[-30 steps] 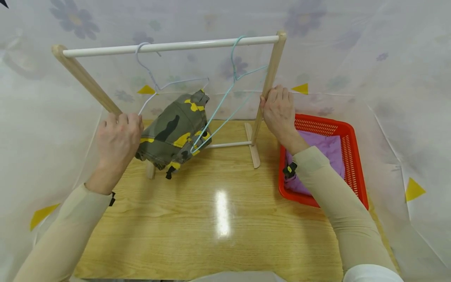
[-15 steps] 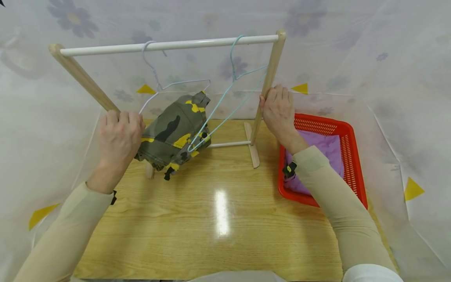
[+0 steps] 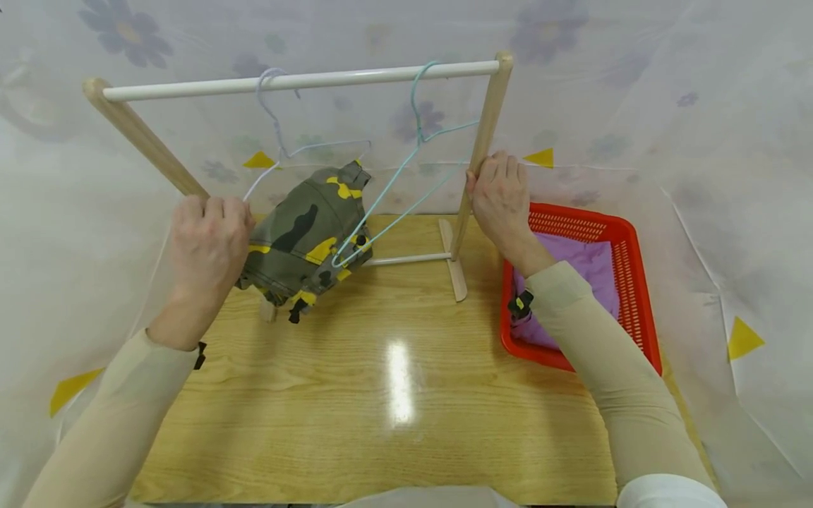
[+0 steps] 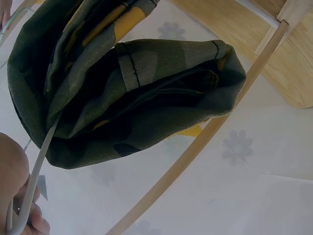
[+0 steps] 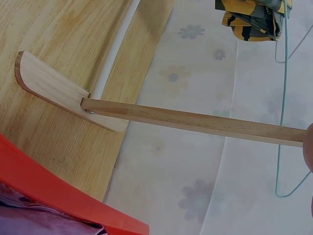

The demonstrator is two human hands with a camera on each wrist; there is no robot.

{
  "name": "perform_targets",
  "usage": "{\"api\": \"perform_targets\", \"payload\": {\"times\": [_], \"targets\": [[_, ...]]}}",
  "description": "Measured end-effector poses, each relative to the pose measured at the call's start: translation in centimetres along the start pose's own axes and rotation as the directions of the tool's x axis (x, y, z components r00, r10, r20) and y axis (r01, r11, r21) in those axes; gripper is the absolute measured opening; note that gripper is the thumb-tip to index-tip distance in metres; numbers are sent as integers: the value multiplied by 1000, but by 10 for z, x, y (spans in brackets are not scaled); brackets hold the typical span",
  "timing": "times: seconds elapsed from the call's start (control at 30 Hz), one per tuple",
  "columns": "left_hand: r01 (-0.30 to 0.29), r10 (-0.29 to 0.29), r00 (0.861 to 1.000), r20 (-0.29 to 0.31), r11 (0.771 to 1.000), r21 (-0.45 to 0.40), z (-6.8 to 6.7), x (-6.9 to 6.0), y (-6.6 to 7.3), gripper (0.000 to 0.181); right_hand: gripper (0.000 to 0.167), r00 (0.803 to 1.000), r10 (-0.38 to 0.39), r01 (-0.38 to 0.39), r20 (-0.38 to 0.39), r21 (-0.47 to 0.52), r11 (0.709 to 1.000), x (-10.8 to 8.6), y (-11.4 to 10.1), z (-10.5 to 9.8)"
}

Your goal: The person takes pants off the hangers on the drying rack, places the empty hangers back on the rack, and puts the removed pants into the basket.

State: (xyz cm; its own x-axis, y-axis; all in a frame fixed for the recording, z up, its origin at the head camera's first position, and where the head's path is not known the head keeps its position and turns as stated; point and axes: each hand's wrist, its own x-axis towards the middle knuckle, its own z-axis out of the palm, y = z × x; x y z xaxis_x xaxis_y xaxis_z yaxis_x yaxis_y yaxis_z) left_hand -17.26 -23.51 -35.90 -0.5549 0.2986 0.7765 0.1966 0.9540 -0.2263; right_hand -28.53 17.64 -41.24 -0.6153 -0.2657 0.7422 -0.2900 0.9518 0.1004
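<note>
My left hand (image 3: 212,261) grips the left end of a lavender wire hanger (image 3: 277,137); the left wrist view shows the hanger's wire (image 4: 36,174) between thumb and fingers. The hanger's hook is over the rack's white rod (image 3: 356,77). A grey-green camouflage garment (image 3: 298,229) with yellow patches hangs folded on this hanger, tilted; its exact kind is unclear. My right hand (image 3: 500,204) holds the right wooden post (image 3: 485,130) of the clothes rack, most of its grip outside the right wrist view. Close by, a bare teal hanger (image 3: 394,180) hangs from the rod, partly in front of the garment.
A red plastic basket (image 3: 635,282) stands right of the rack, under my right forearm, holding a purple cloth (image 3: 587,268). The rack's right foot (image 5: 54,88) rests on the wooden table (image 3: 330,395). Flower-patterned sheeting (image 3: 610,85) encloses the back and sides.
The lavender hanger's hook has slid slightly right along the rod. The garment and my left hand have shifted slightly left over the last half second. My right hand stays on the post.
</note>
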Motion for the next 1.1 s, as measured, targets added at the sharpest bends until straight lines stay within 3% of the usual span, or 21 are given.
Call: {"api": "perform_targets", "payload": {"times": [0.27,0.5,0.73,0.97,1.1], "targets": [[18,-18,1000,15,1000,-11,-15,4,-6,41,41,1000,7,-7,3,6,1000,1,-1,0],[28,-27,998,51,999,-16,-23,-3,-11,43,40,1000,5,-6,9,20,1000,0,-4,1],[76,-76,997,-12,997,-17,-26,-7,-16,43,42,1000,7,-7,19,16,1000,-1,-5,0],[92,-92,996,9,996,7,-36,-5,-24,45,41,1000,7,-8,14,32,999,-1,-6,0],[99,-98,995,-18,995,17,-38,-4,-27,44,41,1000,8,-9,11,37,999,-1,-6,0]]}}
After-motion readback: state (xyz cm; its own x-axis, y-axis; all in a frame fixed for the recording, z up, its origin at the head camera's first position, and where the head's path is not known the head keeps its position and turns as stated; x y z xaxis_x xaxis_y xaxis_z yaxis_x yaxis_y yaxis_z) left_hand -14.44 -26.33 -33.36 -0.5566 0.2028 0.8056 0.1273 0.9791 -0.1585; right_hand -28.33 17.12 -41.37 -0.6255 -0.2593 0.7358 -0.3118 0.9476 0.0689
